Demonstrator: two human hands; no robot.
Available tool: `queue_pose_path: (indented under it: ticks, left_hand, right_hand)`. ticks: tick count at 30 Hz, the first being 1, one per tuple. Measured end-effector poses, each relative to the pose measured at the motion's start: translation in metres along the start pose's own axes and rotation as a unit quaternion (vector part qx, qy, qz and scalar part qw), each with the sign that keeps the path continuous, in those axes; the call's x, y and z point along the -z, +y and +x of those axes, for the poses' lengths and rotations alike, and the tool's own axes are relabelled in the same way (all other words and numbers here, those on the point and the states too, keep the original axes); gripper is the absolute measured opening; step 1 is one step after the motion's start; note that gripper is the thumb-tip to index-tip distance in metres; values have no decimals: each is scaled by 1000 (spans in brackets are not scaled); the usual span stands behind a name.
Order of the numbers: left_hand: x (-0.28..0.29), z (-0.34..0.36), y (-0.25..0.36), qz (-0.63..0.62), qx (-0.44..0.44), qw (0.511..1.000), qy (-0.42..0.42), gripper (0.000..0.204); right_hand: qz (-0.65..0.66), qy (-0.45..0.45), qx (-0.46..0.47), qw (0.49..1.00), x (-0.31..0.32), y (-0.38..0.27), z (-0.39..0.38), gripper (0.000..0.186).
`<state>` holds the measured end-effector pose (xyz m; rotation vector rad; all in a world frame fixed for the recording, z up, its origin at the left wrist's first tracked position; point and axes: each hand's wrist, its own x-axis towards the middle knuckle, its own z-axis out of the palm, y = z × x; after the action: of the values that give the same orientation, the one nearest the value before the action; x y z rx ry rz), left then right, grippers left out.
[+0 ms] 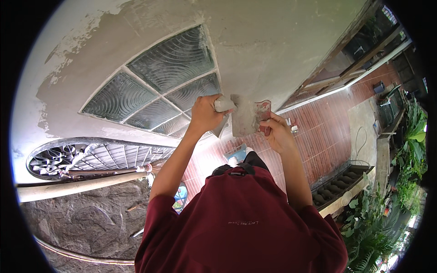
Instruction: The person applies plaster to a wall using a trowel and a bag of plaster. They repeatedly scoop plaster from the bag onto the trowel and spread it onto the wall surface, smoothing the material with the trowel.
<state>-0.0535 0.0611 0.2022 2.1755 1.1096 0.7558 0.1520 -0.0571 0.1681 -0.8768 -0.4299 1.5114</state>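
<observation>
My left hand (205,114) is closed around a putty knife whose pale handle (223,104) points toward the right; its grey blade (220,128) angles down below the fist. Pinched at its right edge by my right hand (278,135) is a flat, roughly rectangular plate (245,119), smeared with grey putty and showing red at the gripped end. Both tools are held close together at chest height, the knife's handle end beside the plate's left edge. I cannot tell whether they touch. Beyond them rises a grey-plastered wall (255,50) with patchy pale areas.
Glass blocks (173,59) sit in the wall at the left, above an oval metal grille (118,157). Red tiled floor (318,150) spreads below. A light blue container (235,154) stands near my feet. To the right are a planter trough (339,186), a dark bucket (378,87) and plants (412,159).
</observation>
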Motion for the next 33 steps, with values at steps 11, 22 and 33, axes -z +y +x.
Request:
queue_pose_path:
  ticks: [11,22,33]
  left_hand:
    - [0,7,-4,-38,49,998,9,22]
    - [13,3,-1,-103,71,991,55,20]
    - [10,-4,1,-39,43,998,33,15]
  right_hand:
    - [-45,18,-30,998,-1,3,-4,23]
    - [-63,42,5,997,-2,7,-2,15]
    - [-70,-24,-17,997,3,12,-1,36]
